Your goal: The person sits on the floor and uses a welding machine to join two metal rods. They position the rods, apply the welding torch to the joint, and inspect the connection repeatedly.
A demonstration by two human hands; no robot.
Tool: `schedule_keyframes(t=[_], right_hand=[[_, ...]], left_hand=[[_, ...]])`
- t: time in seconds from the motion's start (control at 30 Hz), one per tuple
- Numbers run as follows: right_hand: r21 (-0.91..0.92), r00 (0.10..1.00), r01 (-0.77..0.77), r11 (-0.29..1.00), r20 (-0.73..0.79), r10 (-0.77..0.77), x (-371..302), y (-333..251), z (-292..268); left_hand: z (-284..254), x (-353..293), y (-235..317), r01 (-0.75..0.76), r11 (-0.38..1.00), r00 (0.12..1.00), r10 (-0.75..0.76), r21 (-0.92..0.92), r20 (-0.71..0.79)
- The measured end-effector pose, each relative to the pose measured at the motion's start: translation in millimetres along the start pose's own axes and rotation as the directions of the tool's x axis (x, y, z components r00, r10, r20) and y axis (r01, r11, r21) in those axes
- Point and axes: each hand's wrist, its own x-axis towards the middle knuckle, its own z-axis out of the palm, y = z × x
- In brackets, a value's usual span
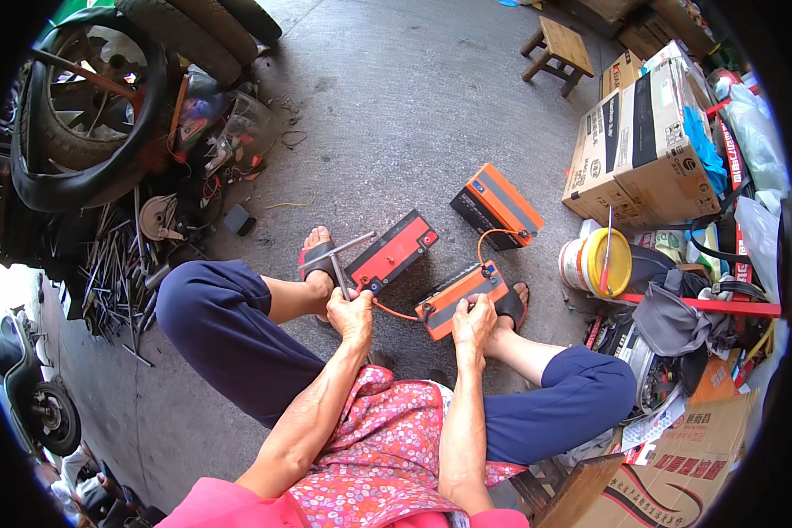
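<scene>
My left hand (350,319) is closed around the shaft of a metal T-handle wrench (338,271), beside the near corner of a black battery with a red top (392,252). My right hand (473,324) is at the edge of an orange-and-grey battery (465,299), fingers pinched together; what they hold, if anything, is hidden. An orange wire (396,313) runs from the red-topped battery's near corner to this battery. Another orange wire (484,239) links it to a second orange-and-grey battery (500,204) farther off. All three batteries are on the ground between and beyond my feet.
Tyres and a wheel (88,106) stand at the far left above a heap of metal tools (119,273). On the right are a large carton (634,141), a yellow-lidded tub (607,262) with a screwdriver on it, and piled bags. A wooden stool (560,53) stands far off.
</scene>
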Motion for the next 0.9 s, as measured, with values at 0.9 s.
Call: schedule_keyframes(t=[0.9], right_hand=[[0.644, 0.991, -0.060, 0.762, 0.133, -0.034, 43, -69, -134]], left_hand=[[-63, -6, 267, 0.017, 0.997, 0.554, 0.058, -0.081, 0.831]])
